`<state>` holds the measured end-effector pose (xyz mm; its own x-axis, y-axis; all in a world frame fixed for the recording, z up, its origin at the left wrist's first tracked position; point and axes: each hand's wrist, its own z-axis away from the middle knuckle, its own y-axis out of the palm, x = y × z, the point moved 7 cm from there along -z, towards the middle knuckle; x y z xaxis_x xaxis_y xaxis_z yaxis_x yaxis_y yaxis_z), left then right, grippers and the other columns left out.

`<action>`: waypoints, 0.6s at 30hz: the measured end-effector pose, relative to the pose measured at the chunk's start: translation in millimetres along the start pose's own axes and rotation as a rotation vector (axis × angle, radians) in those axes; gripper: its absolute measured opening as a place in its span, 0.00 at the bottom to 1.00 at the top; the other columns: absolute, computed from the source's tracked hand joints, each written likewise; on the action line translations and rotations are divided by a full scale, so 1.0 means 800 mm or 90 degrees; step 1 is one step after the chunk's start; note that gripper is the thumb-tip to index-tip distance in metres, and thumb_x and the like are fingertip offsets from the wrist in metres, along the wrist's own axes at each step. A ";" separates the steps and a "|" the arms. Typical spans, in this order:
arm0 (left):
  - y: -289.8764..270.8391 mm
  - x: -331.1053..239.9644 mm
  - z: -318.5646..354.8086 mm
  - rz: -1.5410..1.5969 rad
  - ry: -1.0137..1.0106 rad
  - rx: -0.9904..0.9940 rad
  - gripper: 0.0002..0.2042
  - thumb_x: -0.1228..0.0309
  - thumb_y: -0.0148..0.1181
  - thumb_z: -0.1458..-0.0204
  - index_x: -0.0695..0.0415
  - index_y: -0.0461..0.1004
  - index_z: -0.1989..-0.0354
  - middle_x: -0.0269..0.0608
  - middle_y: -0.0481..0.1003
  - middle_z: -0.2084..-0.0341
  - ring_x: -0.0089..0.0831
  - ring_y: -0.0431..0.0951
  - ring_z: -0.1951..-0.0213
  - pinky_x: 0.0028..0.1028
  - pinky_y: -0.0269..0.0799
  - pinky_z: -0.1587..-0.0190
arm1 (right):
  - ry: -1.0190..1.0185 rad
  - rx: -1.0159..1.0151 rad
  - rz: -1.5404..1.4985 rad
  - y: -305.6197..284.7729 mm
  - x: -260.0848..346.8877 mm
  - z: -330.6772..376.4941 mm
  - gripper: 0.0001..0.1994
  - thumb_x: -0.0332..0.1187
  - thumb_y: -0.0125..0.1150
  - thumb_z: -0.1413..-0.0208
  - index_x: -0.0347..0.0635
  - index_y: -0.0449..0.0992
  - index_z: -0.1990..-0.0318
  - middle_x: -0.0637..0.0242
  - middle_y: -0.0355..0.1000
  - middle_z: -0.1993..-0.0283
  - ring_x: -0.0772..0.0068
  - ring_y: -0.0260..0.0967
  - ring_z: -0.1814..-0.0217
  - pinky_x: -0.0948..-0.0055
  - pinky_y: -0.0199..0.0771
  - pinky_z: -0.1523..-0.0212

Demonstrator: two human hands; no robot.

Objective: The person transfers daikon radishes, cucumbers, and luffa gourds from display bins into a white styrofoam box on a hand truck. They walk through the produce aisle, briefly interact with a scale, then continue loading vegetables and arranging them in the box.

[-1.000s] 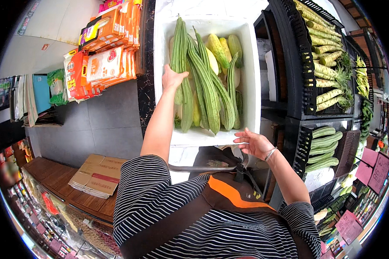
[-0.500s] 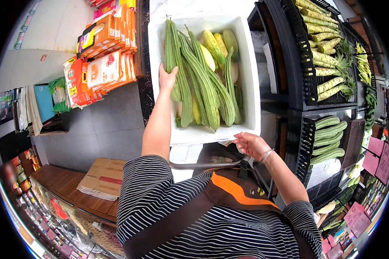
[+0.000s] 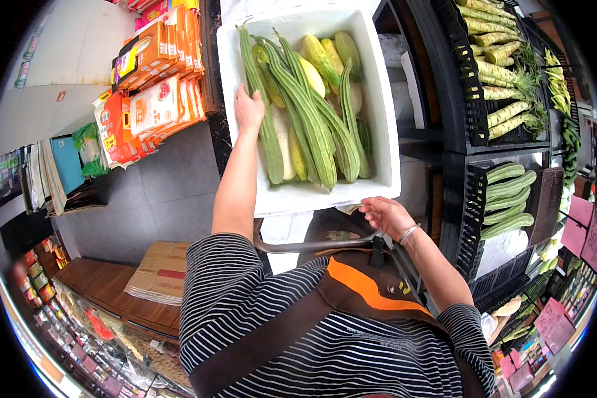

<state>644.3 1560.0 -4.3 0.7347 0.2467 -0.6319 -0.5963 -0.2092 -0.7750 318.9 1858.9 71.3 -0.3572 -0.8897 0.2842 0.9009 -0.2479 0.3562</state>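
Note:
A white foam box (image 3: 385,132) sits ahead of me, filled with several long ridged green gourds (image 3: 308,113) and pale yellow-green squashes (image 3: 320,56). My left hand (image 3: 249,109) reaches up into the box's left side and rests on a long gourd at its left wall. My right hand (image 3: 386,215) is below the box's near right corner, fingers curled at its bottom edge, a bracelet on the wrist. I wear a striped shirt and a brown apron with an orange strap.
Black crates on the right hold cucumbers (image 3: 507,199) and leafy stalks (image 3: 504,79). Orange packaged goods (image 3: 156,86) are stacked on the left. A metal cart handle (image 3: 312,245) lies under the box. A cardboard box (image 3: 162,272) rests on a wooden ledge at lower left.
My left hand has moved slightly up along the box's left side. The box sits a little higher and closer in view. My right hand stays at the near corner.

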 end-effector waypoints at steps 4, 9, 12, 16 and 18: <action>-0.005 0.002 -0.022 0.030 -0.009 0.013 0.27 0.63 0.58 0.51 0.63 0.62 0.44 0.56 0.67 0.48 0.49 0.65 0.45 0.39 0.61 0.43 | -0.013 -0.011 -0.007 -0.003 -0.002 0.002 0.12 0.35 0.52 0.41 0.38 0.70 0.54 0.69 0.73 0.64 0.83 0.69 0.69 0.84 0.71 0.69; -0.021 -0.015 -0.029 0.093 -0.028 0.052 0.25 0.62 0.60 0.51 0.61 0.67 0.46 0.54 0.69 0.49 0.46 0.69 0.47 0.36 0.62 0.44 | -0.026 -0.039 -0.027 -0.014 -0.007 0.013 0.12 0.35 0.53 0.41 0.38 0.71 0.54 0.68 0.74 0.63 0.82 0.69 0.69 0.83 0.70 0.68; -0.028 -0.020 -0.026 0.165 -0.027 0.084 0.23 0.62 0.60 0.50 0.59 0.68 0.47 0.51 0.69 0.48 0.39 0.72 0.49 0.32 0.64 0.46 | -0.058 -0.047 -0.005 -0.025 -0.002 0.032 0.12 0.35 0.53 0.41 0.38 0.71 0.54 0.68 0.74 0.63 0.82 0.69 0.69 0.83 0.70 0.68; -0.044 -0.050 -0.002 0.267 -0.045 0.143 0.21 0.65 0.60 0.48 0.62 0.68 0.48 0.47 0.70 0.49 0.35 0.73 0.52 0.29 0.67 0.48 | -0.164 -0.109 0.007 -0.056 0.034 0.090 0.11 0.37 0.54 0.41 0.42 0.73 0.55 0.68 0.74 0.61 0.81 0.69 0.67 0.82 0.70 0.67; -0.050 -0.064 0.009 0.323 -0.037 0.158 0.19 0.65 0.59 0.48 0.61 0.69 0.49 0.45 0.71 0.51 0.34 0.73 0.52 0.30 0.68 0.50 | -0.249 -0.153 -0.011 -0.106 0.046 0.119 0.11 0.38 0.54 0.41 0.42 0.74 0.58 0.67 0.74 0.61 0.81 0.69 0.66 0.82 0.70 0.67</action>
<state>628.2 1562.6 59.4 0.3219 0.2270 -0.9192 -0.9331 -0.0883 -0.3486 205.7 1883.7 136.7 -0.3967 -0.6843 0.6119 0.9094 -0.3835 0.1607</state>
